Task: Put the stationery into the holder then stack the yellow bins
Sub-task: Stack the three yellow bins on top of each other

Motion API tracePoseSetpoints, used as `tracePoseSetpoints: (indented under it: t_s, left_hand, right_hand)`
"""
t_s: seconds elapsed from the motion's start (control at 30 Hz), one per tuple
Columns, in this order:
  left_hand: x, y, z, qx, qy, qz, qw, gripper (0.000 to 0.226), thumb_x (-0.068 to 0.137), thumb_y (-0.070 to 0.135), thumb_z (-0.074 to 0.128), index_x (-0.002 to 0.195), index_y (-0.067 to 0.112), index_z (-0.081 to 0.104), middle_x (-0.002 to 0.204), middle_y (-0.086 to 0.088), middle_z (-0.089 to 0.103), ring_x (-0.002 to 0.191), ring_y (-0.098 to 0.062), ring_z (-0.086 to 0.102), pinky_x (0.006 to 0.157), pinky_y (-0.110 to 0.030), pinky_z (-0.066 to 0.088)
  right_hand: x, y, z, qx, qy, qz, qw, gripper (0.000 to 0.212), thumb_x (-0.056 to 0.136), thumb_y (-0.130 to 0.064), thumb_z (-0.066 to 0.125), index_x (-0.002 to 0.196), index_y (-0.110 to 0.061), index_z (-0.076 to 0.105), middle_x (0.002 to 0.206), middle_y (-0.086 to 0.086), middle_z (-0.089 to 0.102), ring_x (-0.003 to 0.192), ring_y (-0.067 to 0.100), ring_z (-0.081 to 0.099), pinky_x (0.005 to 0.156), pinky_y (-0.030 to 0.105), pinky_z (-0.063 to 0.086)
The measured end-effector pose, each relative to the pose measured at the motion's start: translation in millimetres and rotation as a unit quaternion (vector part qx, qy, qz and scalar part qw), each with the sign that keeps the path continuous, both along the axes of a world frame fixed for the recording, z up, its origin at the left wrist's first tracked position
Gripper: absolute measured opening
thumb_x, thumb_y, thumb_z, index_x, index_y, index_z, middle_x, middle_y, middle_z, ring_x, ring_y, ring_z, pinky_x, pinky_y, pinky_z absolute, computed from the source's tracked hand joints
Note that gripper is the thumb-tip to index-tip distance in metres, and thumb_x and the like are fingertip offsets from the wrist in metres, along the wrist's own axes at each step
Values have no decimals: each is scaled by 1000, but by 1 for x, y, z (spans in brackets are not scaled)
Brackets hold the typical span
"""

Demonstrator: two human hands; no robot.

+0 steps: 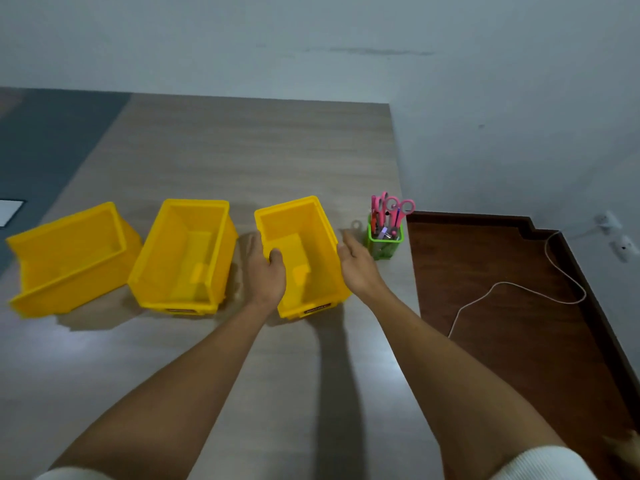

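Observation:
Three empty yellow bins stand in a row on the wooden table: a left bin (69,258), a middle bin (183,254) and a right bin (301,254). My left hand (266,268) grips the right bin's left wall, thumb inside and fingers outside. On the bin's right side, my right hand (356,261) lies against the outer wall with fingers spread. A green holder (384,242) stands right of that bin, filled with pink scissors (398,209) and pens.
The table (242,161) ends just right of the holder. Beyond it is a dark wooden floor (502,323) with a white cable (519,289) lying on it. The grey wall (311,43) rises behind the table.

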State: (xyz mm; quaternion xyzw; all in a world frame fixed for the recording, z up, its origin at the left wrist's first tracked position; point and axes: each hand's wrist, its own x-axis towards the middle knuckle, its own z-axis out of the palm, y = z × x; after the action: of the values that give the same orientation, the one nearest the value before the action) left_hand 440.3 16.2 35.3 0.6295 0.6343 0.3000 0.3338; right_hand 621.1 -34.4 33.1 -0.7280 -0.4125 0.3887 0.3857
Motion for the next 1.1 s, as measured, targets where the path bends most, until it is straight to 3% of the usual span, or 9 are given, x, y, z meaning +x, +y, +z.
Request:
tracePoseSetpoints:
  t_s: [0.07, 0.17, 0.23, 0.4, 0.53, 0.63, 0.8, 1.0, 1.1]
  left_hand:
    - [-11, -4, -11, -46, -21, -6, 999, 49, 106, 18, 48, 153, 7, 41, 156, -16, 46, 144, -34, 42, 114, -34, 31]
    - [-21, -13, -18, -100, -91, -35, 990, 39, 109, 20, 42, 146, 12, 50, 137, -8, 62, 123, -29, 59, 97, -33, 44]
    - [-24, -17, -19, -115, -111, -49, 986, 35, 111, 20, 38, 139, 11, 56, 123, -3, 64, 107, -21, 58, 84, -25, 39]
    - [-32, -13, -20, -105, -115, -64, 986, 33, 111, 20, 35, 130, 10, 60, 117, -4, 65, 101, -20, 58, 87, -27, 40]
    - [-48, -4, -23, -79, -68, -76, 992, 28, 110, 23, 38, 111, 15, 64, 107, -12, 70, 97, -32, 63, 89, -45, 52]
    - [-65, -9, -9, -65, -66, -104, 990, 31, 110, 18, 38, 115, 5, 66, 108, -20, 70, 98, -35, 64, 89, -44, 51]
    - [-107, -28, 13, -74, -64, -166, 981, 33, 110, 23, 39, 114, 4, 65, 107, -20, 70, 98, -37, 65, 91, -53, 53]
    - [-169, -62, 30, -111, -90, -202, 969, 30, 96, 25, 49, 111, 4, 65, 107, -17, 72, 99, -34, 68, 88, -52, 55]
    - [-204, -80, 41, -132, -100, -204, 965, 22, 98, 20, 53, 107, 3, 62, 94, -9, 65, 86, -27, 61, 72, -39, 48]
  right_hand:
    - [-6, -2, -3, -8, 7, 6, 1000, 52, 110, -27, 35, 157, -7, 31, 161, 10, 37, 150, 27, 33, 122, 38, 27]
    - [-15, -6, -5, 1, 1, 9, 1000, 41, 110, -19, 34, 149, -7, 43, 140, 18, 57, 125, 36, 55, 105, 45, 44]
    - [-20, -8, -6, 10, 2, -4, 1000, 38, 110, -16, 33, 144, -8, 49, 129, 16, 61, 114, 34, 58, 99, 42, 47]
    - [-34, -11, -9, 9, -40, -22, 999, 30, 110, -17, 34, 128, -9, 58, 103, 5, 59, 89, 23, 56, 79, 35, 46]
    - [-44, -19, -7, 19, -56, -36, 998, 26, 109, -18, 38, 118, -9, 60, 100, 11, 64, 82, 22, 56, 73, 37, 46]
    - [-58, -30, 8, 18, -20, -84, 996, 18, 104, -17, 45, 110, -10, 60, 87, 3, 60, 74, 16, 53, 67, 34, 43]
    - [-90, -55, 31, 35, -1, -100, 994, 27, 106, -24, 46, 124, -13, 63, 112, 7, 68, 98, 24, 63, 84, 40, 51]
    - [-161, -109, 40, 36, -86, -169, 981, 27, 101, -11, 41, 93, 2, 64, 85, 21, 64, 69, 22, 52, 63, 37, 42]
    - [-205, -133, 42, 33, -113, -215, 970, 28, 97, -12, 43, 87, 4, 63, 81, 22, 63, 67, 22, 50, 61, 43, 45]
